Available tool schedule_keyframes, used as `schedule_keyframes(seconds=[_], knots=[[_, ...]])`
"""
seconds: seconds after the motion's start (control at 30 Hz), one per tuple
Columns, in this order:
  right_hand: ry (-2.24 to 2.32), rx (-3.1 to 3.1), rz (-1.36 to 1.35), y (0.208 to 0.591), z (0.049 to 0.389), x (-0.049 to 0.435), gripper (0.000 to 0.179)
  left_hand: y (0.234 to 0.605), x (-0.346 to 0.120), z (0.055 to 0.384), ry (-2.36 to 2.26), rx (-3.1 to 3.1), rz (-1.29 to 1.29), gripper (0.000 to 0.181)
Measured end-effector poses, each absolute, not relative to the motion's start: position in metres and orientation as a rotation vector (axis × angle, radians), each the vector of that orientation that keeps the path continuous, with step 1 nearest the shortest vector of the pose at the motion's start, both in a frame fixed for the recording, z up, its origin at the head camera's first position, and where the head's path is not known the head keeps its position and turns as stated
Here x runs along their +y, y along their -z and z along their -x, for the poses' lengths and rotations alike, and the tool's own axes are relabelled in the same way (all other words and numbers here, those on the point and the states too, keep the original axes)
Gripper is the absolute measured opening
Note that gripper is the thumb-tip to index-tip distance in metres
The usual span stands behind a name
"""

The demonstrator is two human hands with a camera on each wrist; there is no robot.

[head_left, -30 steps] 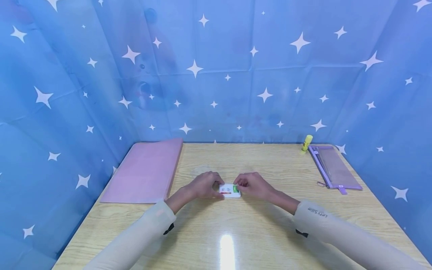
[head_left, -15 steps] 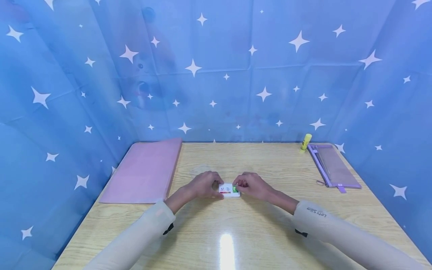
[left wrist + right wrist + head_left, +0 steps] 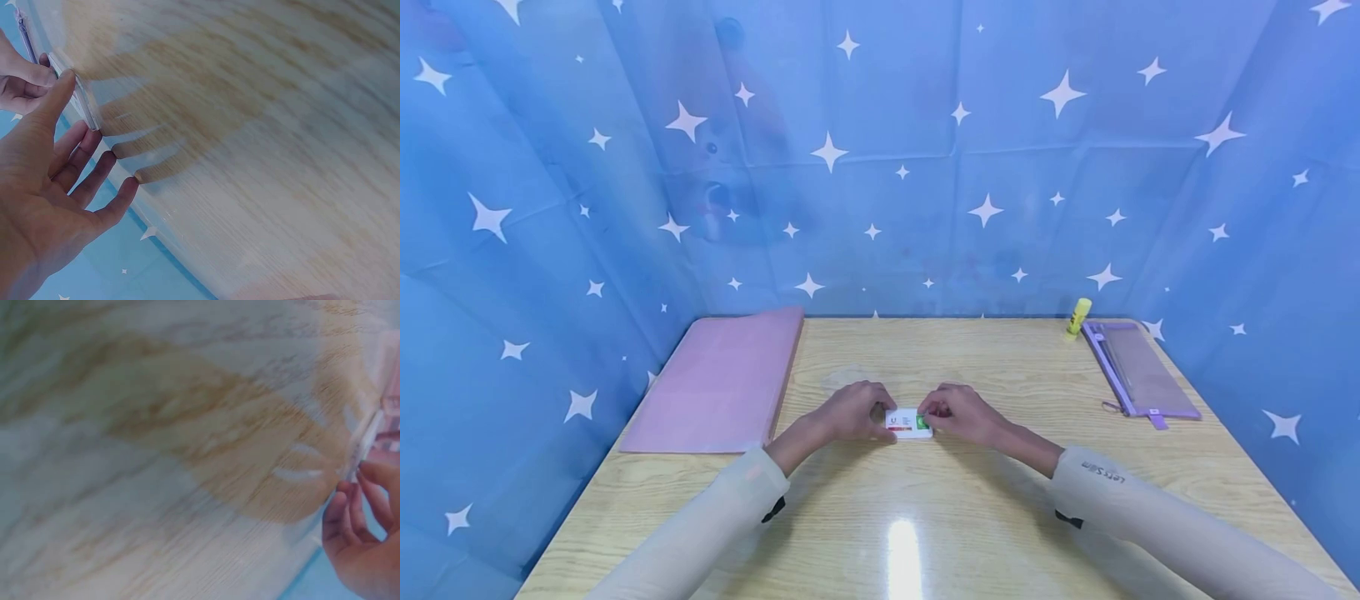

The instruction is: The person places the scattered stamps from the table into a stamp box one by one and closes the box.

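Note:
A small flat white case [image 3: 904, 423] with printed text, a red stripe and a green patch lies on the wooden table between both hands. My left hand [image 3: 853, 412] holds its left end, thumb at the near edge and fingers at the far edge. In the left wrist view the case [image 3: 87, 103] is seen edge-on, with a clear rim. At the green right end, my right hand [image 3: 964, 413] pinches with thumb and fingertips. What exactly lies between those fingertips is too small to tell. The right wrist view shows the right fingers [image 3: 347, 509] touching the case's edge.
A pink folder [image 3: 718, 383] lies at the left of the table [image 3: 820, 533]. Toward the back right are a yellow glue stick [image 3: 1078, 317] and a purple mesh zip pouch [image 3: 1142, 371]. A blue star-patterned curtain [image 3: 910, 83] encloses the back and sides.
Both hands stay at the ends of the case. The right fingertips shift very slightly over the green patch; otherwise only the head view drifts a little.

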State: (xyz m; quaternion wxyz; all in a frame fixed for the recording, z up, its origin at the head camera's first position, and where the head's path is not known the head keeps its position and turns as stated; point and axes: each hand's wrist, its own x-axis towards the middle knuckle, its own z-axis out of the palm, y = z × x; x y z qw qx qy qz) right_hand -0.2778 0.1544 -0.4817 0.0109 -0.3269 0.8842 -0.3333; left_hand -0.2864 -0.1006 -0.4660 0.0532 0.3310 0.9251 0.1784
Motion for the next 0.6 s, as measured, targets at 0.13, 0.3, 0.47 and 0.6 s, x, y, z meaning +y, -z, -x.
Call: schedule_keyframes(seconds=[0.13, 0.3, 0.47, 0.6], knots=[[1.065, 2.745, 1.004, 0.4828, 0.2777, 0.1552, 0.009, 0.4664, -0.1005, 0.2863, -0.541, 2.813, -0.999, 0.052], [1.067, 2.745, 1.010, 0.4840, 0.2784, 0.1560, 0.008, 0.4660, -0.1000, 0.2854, -0.544, 2.811, -0.993, 0.052], [1.064, 2.740, 1.018, 0.4838, 0.2789, 0.1567, 0.007, 0.4661, -0.1001, 0.2850, -0.550, 2.814, -0.991, 0.052], [1.058, 2.747, 1.018, 0.4840, 0.2787, 0.1572, 0.007, 0.4663, -0.1005, 0.2849, -0.550, 2.813, -0.995, 0.052]])
